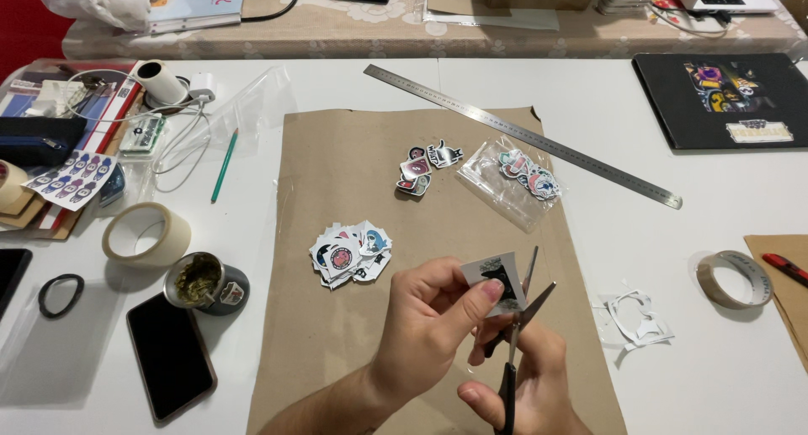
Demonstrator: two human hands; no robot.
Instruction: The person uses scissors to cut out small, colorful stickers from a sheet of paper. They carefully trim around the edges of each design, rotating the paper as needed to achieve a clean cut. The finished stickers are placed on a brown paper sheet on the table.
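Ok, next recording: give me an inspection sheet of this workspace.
Surface: white table with a brown paper sheet under the hands.
Job's things: small sticker sheet; scissors; pile of cut stickers.
Clutter: steel ruler, clear bag of stickers, tape rolls, phone, green pencil, paper offcuts.
Grippers: left hand pinches the sticker sheet; right hand holds the scissors, blades open at its edge.
Cables: white charger cable, upper left.
Surroundings: second table behind with a remote and laptop.
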